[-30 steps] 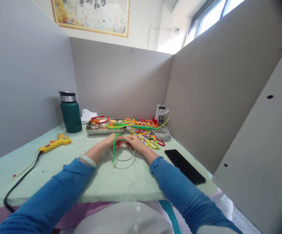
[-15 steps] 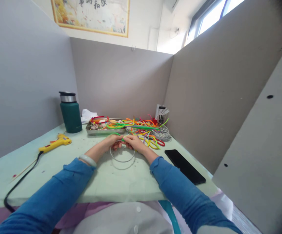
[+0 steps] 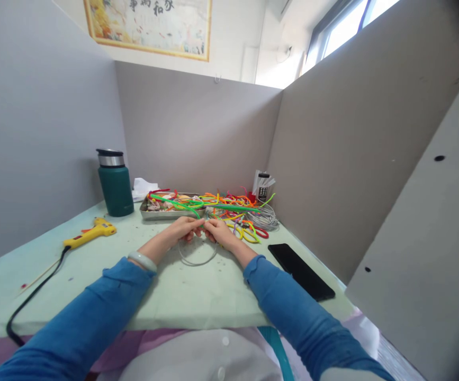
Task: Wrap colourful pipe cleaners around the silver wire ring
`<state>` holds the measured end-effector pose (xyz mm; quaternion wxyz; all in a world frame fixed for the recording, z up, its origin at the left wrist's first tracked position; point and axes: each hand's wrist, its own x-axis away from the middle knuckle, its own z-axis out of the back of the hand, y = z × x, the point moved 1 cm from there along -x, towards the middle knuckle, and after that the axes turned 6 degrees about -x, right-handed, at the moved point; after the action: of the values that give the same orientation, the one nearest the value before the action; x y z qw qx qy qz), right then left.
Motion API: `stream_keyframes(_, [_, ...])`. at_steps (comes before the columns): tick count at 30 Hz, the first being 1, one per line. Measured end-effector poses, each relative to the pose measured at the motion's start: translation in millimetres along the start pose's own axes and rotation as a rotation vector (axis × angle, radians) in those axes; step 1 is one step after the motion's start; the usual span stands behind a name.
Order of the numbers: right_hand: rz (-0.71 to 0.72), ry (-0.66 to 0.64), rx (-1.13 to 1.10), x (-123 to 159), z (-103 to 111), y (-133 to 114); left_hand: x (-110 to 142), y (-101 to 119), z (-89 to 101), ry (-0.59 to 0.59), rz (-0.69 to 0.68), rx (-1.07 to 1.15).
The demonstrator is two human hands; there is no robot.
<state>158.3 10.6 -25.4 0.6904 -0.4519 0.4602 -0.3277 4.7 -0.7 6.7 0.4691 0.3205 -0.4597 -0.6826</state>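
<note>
My left hand (image 3: 186,228) and my right hand (image 3: 218,232) meet over the table, fingers closed in a pinch. Between them is the top of a thin grey wire ring (image 3: 198,264), whose lower loop hangs towards me. A fuzzy green pipe cleaner (image 3: 177,203) rises from the left fingertips and slants up to the left, over the tray. My left fingers pinch it against the ring. The right fingers grip the ring close beside them. Exactly how the green strand meets the wire is hidden by the fingers.
Behind the hands stand a metal tray (image 3: 153,216) of small pieces and a heap of colourful pipe cleaners (image 3: 233,203) with a grey wire coil (image 3: 267,218). A yellow glue gun (image 3: 90,234) and green bottle (image 3: 116,188) are left, a black phone (image 3: 301,271) right.
The green pipe cleaner's free end has swung up and out to the left, showing a longer length. The ring has tilted a little, and both hands stay close together.
</note>
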Motion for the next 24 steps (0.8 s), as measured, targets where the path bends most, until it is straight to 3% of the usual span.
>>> stream_keyframes(8, [-0.022,0.007,-0.001,-2,-1,1,5,6,-0.6,0.004,-0.004,-0.021])
stream_keyframes(18, [-0.028,-0.041,0.049,3,-2,-8,-5,-8,2.4,0.005,0.031,0.000])
stream_keyframes(24, [-0.011,-0.070,0.076,5,-2,-10,-2,-4,0.1,-0.011,0.082,0.052])
